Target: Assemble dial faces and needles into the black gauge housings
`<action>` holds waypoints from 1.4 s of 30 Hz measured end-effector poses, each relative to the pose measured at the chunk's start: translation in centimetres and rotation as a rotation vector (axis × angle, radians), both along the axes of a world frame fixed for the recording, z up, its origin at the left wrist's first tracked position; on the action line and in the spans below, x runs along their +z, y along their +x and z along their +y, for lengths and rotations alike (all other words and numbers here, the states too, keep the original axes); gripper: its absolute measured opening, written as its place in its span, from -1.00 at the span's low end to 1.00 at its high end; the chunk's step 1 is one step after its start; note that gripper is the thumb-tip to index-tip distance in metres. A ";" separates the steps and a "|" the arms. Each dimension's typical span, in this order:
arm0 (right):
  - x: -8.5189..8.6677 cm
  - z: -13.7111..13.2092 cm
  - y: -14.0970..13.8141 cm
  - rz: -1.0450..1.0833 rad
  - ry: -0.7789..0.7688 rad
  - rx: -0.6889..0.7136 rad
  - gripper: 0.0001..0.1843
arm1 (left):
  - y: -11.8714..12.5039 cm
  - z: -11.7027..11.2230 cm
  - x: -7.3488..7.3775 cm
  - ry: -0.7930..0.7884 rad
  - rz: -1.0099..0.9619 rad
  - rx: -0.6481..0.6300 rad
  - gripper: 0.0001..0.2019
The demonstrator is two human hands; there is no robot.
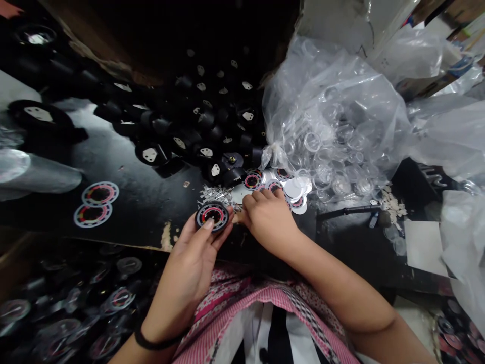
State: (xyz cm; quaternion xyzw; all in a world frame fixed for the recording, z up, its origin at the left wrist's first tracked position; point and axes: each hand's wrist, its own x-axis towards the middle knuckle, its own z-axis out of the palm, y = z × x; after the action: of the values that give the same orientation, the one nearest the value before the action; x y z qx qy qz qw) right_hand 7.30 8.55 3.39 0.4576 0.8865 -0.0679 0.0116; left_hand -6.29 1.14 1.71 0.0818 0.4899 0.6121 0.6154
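Left hand (193,258) pinching a round black gauge (211,215), thumb on its dial, print too small to read. Right hand (267,217) fingers-down on loose dial discs (293,189) near the table (125,167) front edge; grip hidden, cannot tell.

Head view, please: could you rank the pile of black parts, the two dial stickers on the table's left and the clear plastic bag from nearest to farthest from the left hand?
From the left hand:
1. Pile of black parts, straight ahead.
2. Two dial stickers, left.
3. Clear plastic bag, right.

Small assembly workshop, dark worktable (125,167), heap of black plastic housings (204,121), plastic bag of clear rings (333,126), printed dial stickers (96,202)
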 end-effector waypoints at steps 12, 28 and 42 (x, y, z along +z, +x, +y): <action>0.3 -0.6 1.4 0.079 -0.079 -0.158 -0.83 | 1.2 0.1 0.2 0.022 0.017 0.067 -0.86; 0.4 -0.6 0.7 0.231 -0.102 -0.120 -0.79 | 2.0 0.5 0.4 -0.001 -0.009 0.039 -0.83; 1.3 -2.2 3.6 0.996 -0.445 -0.366 -0.86 | 2.6 -0.1 1.0 0.151 0.034 0.022 -0.82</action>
State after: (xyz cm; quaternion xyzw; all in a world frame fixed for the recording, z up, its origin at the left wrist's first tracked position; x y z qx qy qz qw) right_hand 10.94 6.39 4.66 0.5030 0.6559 -0.4609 -0.3231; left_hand -3.65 1.07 2.70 0.1329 0.4535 0.6526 0.5923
